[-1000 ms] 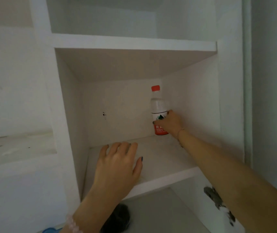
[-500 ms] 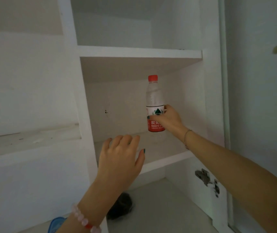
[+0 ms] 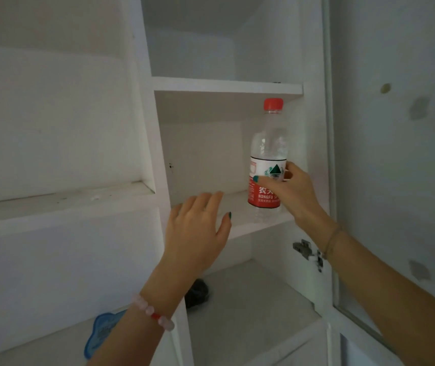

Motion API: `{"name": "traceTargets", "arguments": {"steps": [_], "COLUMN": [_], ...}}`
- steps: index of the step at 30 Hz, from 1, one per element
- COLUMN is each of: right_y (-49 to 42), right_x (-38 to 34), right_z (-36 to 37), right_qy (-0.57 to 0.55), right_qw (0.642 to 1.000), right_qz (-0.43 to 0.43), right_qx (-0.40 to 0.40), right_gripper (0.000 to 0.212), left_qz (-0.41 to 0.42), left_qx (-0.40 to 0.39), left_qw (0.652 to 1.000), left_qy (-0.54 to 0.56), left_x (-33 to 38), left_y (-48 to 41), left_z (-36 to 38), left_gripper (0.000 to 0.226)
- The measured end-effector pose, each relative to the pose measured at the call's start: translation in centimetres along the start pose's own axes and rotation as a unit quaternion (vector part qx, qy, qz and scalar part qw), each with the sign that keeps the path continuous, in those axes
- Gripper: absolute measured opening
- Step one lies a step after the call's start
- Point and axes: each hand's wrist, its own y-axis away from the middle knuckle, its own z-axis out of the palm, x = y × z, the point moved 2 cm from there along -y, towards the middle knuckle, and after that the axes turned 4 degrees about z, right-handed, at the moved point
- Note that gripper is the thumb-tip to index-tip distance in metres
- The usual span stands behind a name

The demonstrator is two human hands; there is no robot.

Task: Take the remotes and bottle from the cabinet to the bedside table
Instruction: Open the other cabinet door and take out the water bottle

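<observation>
Red-capped bottle (image 3: 269, 146) gripped in my R hand (image 3: 295, 196) above shelf (image 3: 253, 228); L hand (image 3: 197, 228) spread, empty. Remotes, bedside trip pending.

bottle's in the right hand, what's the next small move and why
Probably draw the bottle straight out toward the body, kept upright. The right hand grips it round the label, its base looks clear of the shelf, and the left hand is open in front of the shelf, holding nothing.

Red-capped bottle (image 3: 267, 143) upright in the right hand (image 3: 294, 196), left hand (image 3: 197, 233) spread near the cabinet shelf (image 3: 240, 207).
</observation>
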Motion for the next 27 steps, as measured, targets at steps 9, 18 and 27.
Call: {"name": "traceTargets", "arguments": {"steps": [9,18,27], "right_y": [12.5,23.7,34.4], "right_x": [2.8,4.3,4.7], "right_z": [-3.1,-7.9,-11.6], "right_qy": [-0.023,0.000,0.024], "right_qw": [0.998,0.992,0.974], "right_qz": [0.063,0.109,0.188], "right_qx": [-0.014,-0.066,-0.124], "right_gripper": [0.047,0.052,0.059], "left_qz": [-0.099,-0.188,-0.270], "left_qx": [-0.049,-0.114,-0.107], "left_qw": [0.936,0.786,0.751], "left_qy": [0.333,0.578,0.593], "left_x": [4.8,13.0,18.8], "left_y": [3.3,10.3,20.2], "left_z": [-2.7,-5.6,-10.0], "left_gripper": [0.043,0.050,0.040]}}
